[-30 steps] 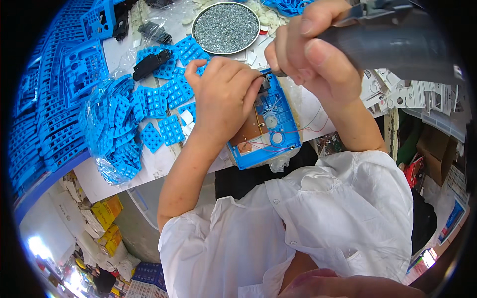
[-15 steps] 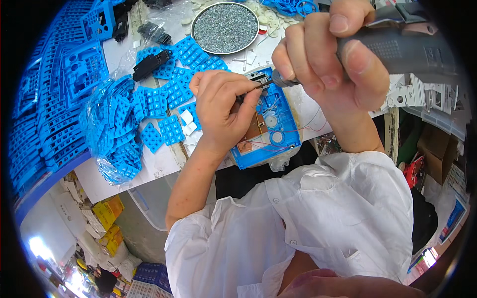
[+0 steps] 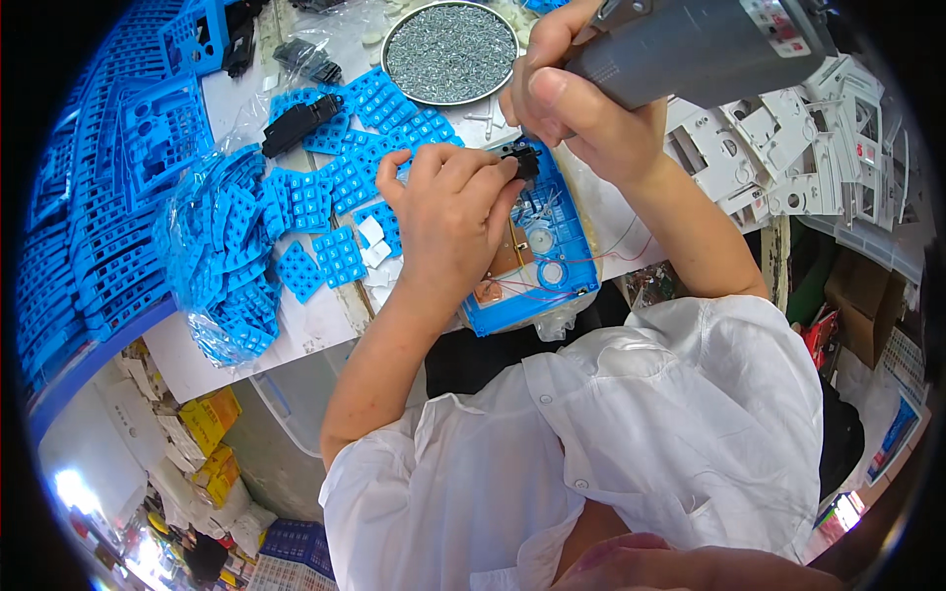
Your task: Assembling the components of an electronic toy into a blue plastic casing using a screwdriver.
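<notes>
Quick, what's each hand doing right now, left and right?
Left hand: closed, pinching a small black part over the blue casing.
Right hand: closed around a grey power screwdriver.

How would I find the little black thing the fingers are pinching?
Start at the round metal dish of grey screws at the table's far edge. Just nearer lies a blue plastic housing with red wires. At its far end, the left hand pinches the small black plastic part, the only black piece there.
</notes>
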Action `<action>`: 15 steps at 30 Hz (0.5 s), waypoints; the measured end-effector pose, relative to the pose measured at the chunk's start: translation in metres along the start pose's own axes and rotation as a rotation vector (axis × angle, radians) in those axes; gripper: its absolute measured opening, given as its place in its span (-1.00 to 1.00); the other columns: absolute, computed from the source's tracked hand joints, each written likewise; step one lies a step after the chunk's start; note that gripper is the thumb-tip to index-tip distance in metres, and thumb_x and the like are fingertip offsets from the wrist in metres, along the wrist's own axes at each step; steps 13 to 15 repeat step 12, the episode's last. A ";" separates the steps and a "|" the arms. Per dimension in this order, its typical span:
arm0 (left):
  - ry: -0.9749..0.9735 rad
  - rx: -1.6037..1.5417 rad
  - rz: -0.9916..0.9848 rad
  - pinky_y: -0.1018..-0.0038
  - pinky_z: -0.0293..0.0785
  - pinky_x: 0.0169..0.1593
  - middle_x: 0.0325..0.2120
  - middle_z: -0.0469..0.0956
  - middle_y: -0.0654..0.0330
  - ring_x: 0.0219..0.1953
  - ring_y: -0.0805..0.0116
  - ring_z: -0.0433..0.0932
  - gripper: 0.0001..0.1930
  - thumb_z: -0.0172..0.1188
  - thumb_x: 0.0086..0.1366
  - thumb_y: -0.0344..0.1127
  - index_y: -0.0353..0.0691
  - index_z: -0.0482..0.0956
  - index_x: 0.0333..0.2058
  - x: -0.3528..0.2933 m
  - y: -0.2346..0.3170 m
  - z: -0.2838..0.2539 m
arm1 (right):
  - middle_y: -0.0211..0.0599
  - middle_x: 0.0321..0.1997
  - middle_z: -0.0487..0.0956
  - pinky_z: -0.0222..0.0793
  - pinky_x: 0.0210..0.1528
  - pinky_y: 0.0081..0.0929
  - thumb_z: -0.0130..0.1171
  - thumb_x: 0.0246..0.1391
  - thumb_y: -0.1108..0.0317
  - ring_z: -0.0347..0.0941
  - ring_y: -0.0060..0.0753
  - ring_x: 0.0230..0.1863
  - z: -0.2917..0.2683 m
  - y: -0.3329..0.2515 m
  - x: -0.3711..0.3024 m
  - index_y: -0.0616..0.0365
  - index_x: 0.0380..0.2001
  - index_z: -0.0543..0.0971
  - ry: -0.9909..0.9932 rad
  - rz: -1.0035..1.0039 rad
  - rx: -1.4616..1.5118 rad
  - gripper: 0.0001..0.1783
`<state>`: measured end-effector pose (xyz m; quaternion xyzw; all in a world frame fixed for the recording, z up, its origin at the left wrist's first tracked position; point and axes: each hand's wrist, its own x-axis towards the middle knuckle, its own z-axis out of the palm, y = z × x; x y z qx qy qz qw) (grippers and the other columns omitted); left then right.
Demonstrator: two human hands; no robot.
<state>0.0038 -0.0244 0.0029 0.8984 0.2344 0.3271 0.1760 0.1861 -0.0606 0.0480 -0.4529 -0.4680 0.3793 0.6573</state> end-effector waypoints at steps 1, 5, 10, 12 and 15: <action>-0.002 0.002 -0.006 0.14 0.12 0.13 -0.29 0.65 0.45 -0.15 0.37 0.54 -0.84 0.45 0.11 -0.26 -0.01 0.71 -0.31 0.000 0.001 -0.001 | -0.32 -0.43 0.54 0.38 -0.42 -0.60 0.26 0.12 0.49 0.45 -0.63 -0.49 -0.001 0.004 0.000 0.22 -0.20 0.44 -0.021 -0.033 -0.024 -0.77; -0.005 -0.007 -0.017 0.18 0.14 0.11 -0.28 0.66 0.44 -0.14 0.35 0.55 -0.84 0.45 0.11 -0.27 -0.01 0.69 -0.31 0.000 0.001 -0.001 | -0.34 -0.41 0.54 0.40 -0.35 -0.58 0.27 0.13 0.48 0.47 -0.63 -0.42 -0.006 0.012 0.000 0.22 -0.19 0.44 -0.088 -0.076 -0.091 -0.77; -0.005 -0.013 -0.011 0.19 0.14 0.11 -0.28 0.65 0.43 -0.14 0.35 0.55 -0.82 0.45 0.11 -0.28 -0.01 0.69 -0.29 -0.001 -0.001 -0.001 | -0.34 -0.39 0.54 0.42 -0.34 -0.55 0.28 0.14 0.46 0.48 -0.61 -0.42 -0.003 0.009 -0.002 0.21 -0.18 0.44 -0.092 -0.045 -0.100 -0.75; -0.005 -0.013 -0.008 0.19 0.14 0.11 -0.28 0.65 0.43 -0.14 0.35 0.55 -0.82 0.45 0.11 -0.28 -0.01 0.69 -0.29 -0.001 -0.001 -0.002 | -0.34 -0.39 0.55 0.42 -0.33 -0.55 0.28 0.13 0.45 0.49 -0.60 -0.41 -0.005 0.011 -0.002 0.21 -0.16 0.44 -0.109 -0.033 -0.075 -0.74; -0.005 -0.013 -0.008 0.19 0.14 0.11 -0.28 0.65 0.43 -0.14 0.35 0.55 -0.82 0.45 0.11 -0.28 -0.01 0.69 -0.29 -0.001 -0.001 -0.002 | -0.34 -0.39 0.55 0.42 -0.33 -0.55 0.28 0.13 0.45 0.49 -0.60 -0.41 -0.005 0.011 -0.002 0.21 -0.16 0.44 -0.109 -0.033 -0.075 -0.74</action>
